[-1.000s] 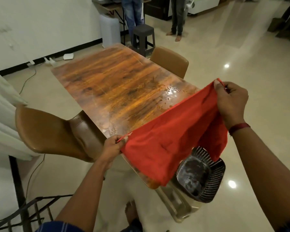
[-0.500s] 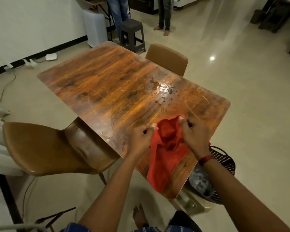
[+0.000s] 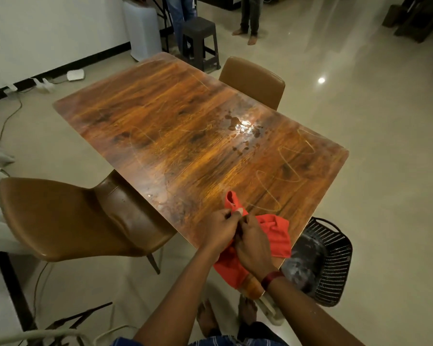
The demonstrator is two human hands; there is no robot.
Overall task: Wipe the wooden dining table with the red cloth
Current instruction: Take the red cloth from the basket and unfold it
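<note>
No brand, label or writing can be read on anything in view. The red cloth [image 3: 273, 236] lies bunched at the near corner of the wooden table [image 3: 185, 136], both hands gathered on it. The left hand [image 3: 219, 232] pinches a fold between thumb and fingers, and a small peak of cloth stands up just beyond that pinch, pointing toward the far end of the table. The right hand [image 3: 251, 245], touching the left, is closed over the middle of the bunch; its fingertips are hidden in the fabric. From the grip, the cloth's long axis runs along the table's near edge: one part spreads to the right of the hands on the tabletop, the other hangs below them over the table's edge. Beyond the grip, wet spots [image 3: 243, 128] glisten on the wood. A black basket [image 3: 333, 260] sits on the floor just right of the grip, and a brown chair [image 3: 68, 218] stands to the left.
</note>
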